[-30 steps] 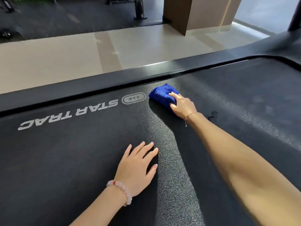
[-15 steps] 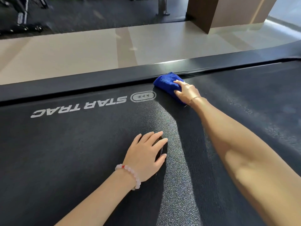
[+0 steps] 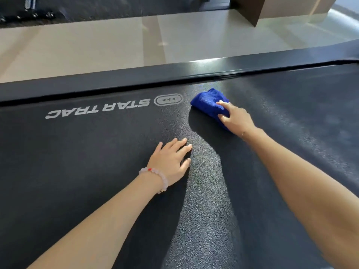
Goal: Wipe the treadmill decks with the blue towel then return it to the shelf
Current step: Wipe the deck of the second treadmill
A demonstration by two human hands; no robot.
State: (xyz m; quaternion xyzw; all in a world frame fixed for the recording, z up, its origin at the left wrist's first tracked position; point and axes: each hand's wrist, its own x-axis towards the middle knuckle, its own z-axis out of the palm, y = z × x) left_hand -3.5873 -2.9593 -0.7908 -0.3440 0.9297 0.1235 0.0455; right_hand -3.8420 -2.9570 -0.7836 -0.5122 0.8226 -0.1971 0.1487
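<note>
A bunched blue towel (image 3: 206,102) lies on the black textured treadmill belt (image 3: 87,156), just right of the white STAR TRAC logo (image 3: 101,109). My right hand (image 3: 236,118) grips the towel from the near side, thumb and fingers curled over it, and presses it on the belt. My left hand (image 3: 170,160), with a pale bead bracelet on the wrist, rests flat on the belt nearer to me, fingers spread. No shelf is in view.
The treadmill's black side rail (image 3: 136,78) runs along the far edge of the belt. Beyond it lies a beige tiled floor (image 3: 97,45), a brown pillar base (image 3: 258,8) at the top right, and dark gym matting with equipment at the top left.
My right hand has drawn the towel back from the side rail toward me, after pushing it out to the rail. My left hand stays flat in place.
</note>
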